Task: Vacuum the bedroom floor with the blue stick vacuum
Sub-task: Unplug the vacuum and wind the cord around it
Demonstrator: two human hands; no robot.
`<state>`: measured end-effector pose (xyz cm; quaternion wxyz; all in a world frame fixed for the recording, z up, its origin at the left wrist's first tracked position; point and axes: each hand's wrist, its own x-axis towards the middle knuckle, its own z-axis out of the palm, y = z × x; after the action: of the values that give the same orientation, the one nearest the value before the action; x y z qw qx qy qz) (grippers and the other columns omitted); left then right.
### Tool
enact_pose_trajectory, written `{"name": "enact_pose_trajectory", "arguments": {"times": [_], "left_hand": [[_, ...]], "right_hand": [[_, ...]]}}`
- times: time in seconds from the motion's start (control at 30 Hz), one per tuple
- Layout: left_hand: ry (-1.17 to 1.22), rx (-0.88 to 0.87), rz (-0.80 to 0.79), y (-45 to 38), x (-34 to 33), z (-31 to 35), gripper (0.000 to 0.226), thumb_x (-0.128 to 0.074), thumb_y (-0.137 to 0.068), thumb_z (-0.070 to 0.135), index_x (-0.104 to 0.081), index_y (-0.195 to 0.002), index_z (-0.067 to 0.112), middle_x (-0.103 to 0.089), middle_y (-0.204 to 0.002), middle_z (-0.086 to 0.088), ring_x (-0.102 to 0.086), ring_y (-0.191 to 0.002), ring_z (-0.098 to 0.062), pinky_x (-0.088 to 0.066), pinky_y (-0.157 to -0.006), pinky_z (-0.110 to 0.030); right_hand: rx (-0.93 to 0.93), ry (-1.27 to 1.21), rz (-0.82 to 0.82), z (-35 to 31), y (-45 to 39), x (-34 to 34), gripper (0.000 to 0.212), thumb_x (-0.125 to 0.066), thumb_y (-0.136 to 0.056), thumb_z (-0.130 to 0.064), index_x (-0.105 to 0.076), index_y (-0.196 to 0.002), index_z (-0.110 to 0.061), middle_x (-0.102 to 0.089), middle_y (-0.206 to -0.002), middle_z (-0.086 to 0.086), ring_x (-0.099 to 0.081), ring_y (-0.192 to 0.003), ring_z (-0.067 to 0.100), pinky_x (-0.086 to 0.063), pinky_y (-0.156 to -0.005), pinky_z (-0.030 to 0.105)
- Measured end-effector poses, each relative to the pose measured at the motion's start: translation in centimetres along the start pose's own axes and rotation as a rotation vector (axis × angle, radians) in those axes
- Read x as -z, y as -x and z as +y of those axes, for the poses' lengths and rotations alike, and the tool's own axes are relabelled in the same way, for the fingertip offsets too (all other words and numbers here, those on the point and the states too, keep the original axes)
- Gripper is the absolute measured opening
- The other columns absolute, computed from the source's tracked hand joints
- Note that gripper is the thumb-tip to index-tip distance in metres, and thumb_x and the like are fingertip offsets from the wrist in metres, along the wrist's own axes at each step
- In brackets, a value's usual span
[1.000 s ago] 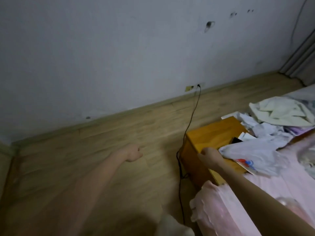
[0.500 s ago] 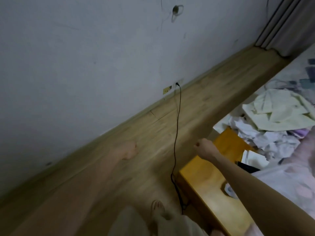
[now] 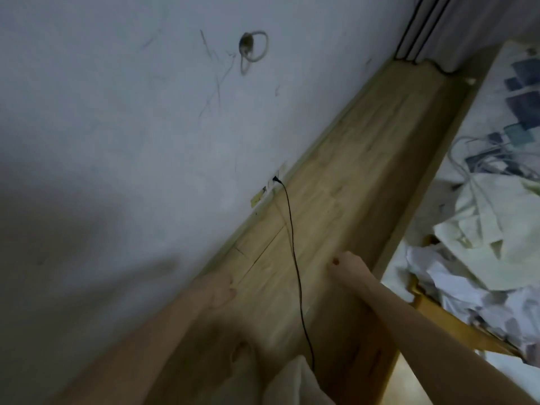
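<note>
Since half a second ago the head view has swung further up the wall and along the floor strip: the right hand [image 3: 347,266] has come off the orange wooden nightstand [image 3: 455,325] and now hangs over bare boards near 5 o'clock of centre, and the foot seen earlier is now a blurred shape at 6 o'clock.

Head view: the right hand shows its back, fingers curled under, holding nothing that I can see; whether it is properly closed I cannot tell. The left hand [image 3: 217,290], at 7 o'clock and blurred, has its fingers loosely curled and is also empty. Both arms reach forward, probably for balance while stepping along the gap between wall and bed.

A thin black cord [image 3: 293,252] runs from the wall socket [image 3: 274,179] at the skirting down across the floor [image 3: 365,171] toward 6 o'clock, slack, because whatever it feeds sits low beside the nightstand. Crumpled white clothes [image 3: 496,229] lie heaped on the bed [image 3: 523,92] at 3 o'clock.

The blue stick vacuum is nowhere in view, so vacuuming looks not yet begun; the cord would snag a vacuum head.
</note>
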<state>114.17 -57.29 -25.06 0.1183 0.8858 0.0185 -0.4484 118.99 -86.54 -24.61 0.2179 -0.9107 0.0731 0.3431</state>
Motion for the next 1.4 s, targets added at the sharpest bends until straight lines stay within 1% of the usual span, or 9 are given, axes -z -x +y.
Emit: {"name": "enact_pose_trajectory", "arguments": {"times": [0.33,0.43,0.57,0.8,1.0,1.1,1.2,1.3,1.4], "left_hand": [[-0.157,-0.134,0.005,-26.2,11.1,5.1,0.036,-0.041,-0.099,0.037,-0.052,-0.128,0.019,-0.059,-0.126,-0.005,-0.058,-0.108,-0.02,-0.045,-0.085,-0.028],[-0.156,-0.18,0.055,-35.4,12.8,7.1,0.039,-0.04,-0.1,0.032,-0.047,-0.136,0.02,-0.056,-0.13,-0.003,-0.054,-0.115,-0.019,-0.044,-0.091,-0.027],[-0.186,-0.23,0.143,-47.7,13.9,7.3,0.027,-0.039,-0.099,0.02,-0.054,-0.121,0.013,-0.058,-0.121,-0.007,-0.057,-0.104,-0.02,-0.05,-0.087,-0.033],[-0.39,-0.217,0.314,-66.8,14.7,5.9,0.065,-0.046,-0.092,0.002,-0.021,-0.152,0.009,-0.032,-0.151,-0.01,-0.037,-0.134,-0.025,-0.038,-0.107,-0.034],[-0.641,-0.299,0.417,-75.8,14.1,4.8,0.055,-0.036,-0.095,0.002,-0.023,-0.149,0.006,-0.032,-0.151,-0.013,-0.028,-0.14,-0.026,-0.023,-0.117,-0.036],[-0.786,-0.359,0.457,-77.5,13.5,4.1,0.046,-0.033,-0.096,0.002,-0.033,-0.142,0.002,-0.041,-0.146,-0.014,-0.026,-0.143,-0.025,-0.004,-0.121,-0.036],[-0.803,-0.433,0.478,-77.5,14.0,3.7,0.035,-0.037,-0.092,-0.003,-0.051,-0.124,0.0,-0.056,-0.124,-0.016,-0.045,-0.126,-0.029,-0.003,-0.121,-0.037],[-0.785,-0.512,0.364,-77.8,15.2,4.0,0.026,-0.045,-0.086,-0.009,-0.059,-0.107,-0.002,-0.06,-0.105,-0.017,-0.055,-0.107,-0.031,-0.011,-0.119,-0.036],[-0.666,-0.558,0.299,-78.7,15.8,4.5,0.011,-0.047,-0.096,0.007,-0.057,-0.092,0.011,-0.06,-0.09,-0.009,-0.059,-0.085,-0.024,-0.042,-0.079,-0.034]], "right_hand": [[-0.094,-0.081,-0.035,-1.8,-25.9,3.5,0.026,-0.044,-0.099,-0.027,-0.059,-0.104,-0.005,-0.056,-0.094,0.006,-0.058,-0.087,0.022,-0.047,-0.071,0.03],[-0.106,-0.124,-0.038,-1.2,-34.7,2.5,0.029,-0.045,-0.099,-0.026,-0.06,-0.106,-0.003,-0.062,-0.099,0.01,-0.061,-0.091,0.026,-0.046,-0.071,0.03],[-0.1,-0.247,-0.041,-0.3,-45.4,0.0,0.028,-0.046,-0.099,-0.027,-0.061,-0.109,-0.006,-0.064,-0.106,0.009,-0.06,-0.094,0.022,-0.047,-0.073,0.029],[-0.032,-0.308,-0.028,0.7,-62.2,-6.5,0.038,-0.045,-0.1,-0.022,-0.048,-0.135,-0.007,-0.053,-0.133,0.012,-0.051,-0.119,0.026,-0.042,-0.094,0.031],[-0.014,-0.465,-0.115,-0.4,-69.6,-13.0,0.054,-0.045,-0.101,-0.019,-0.023,-0.15,-0.012,-0.035,-0.151,0.013,-0.039,-0.135,0.028,-0.034,-0.105,0.033],[0.0,-0.536,-0.142,-1.1,-71.3,-15.2,0.047,-0.044,-0.102,-0.021,-0.031,-0.146,-0.01,-0.047,-0.14,0.014,-0.049,-0.123,0.029,-0.039,-0.09,0.029],[-0.002,-0.554,-0.026,-1.6,-71.8,-16.0,0.029,-0.042,-0.103,-0.023,-0.057,-0.12,-0.005,-0.062,-0.105,0.012,-0.06,-0.092,0.025,-0.046,-0.074,0.032],[0.04,-0.481,0.129,-1.0,-71.0,-15.6,0.03,-0.042,-0.103,-0.021,-0.065,-0.098,-0.003,-0.066,-0.088,0.013,-0.064,-0.081,0.028,-0.053,-0.074,0.041],[0.072,-0.339,0.215,1.1,-70.5,-13.9,0.03,-0.04,-0.103,-0.021,-0.064,-0.096,-0.004,-0.065,-0.084,0.012,-0.062,-0.074,0.028,-0.051,-0.067,0.04]]}}
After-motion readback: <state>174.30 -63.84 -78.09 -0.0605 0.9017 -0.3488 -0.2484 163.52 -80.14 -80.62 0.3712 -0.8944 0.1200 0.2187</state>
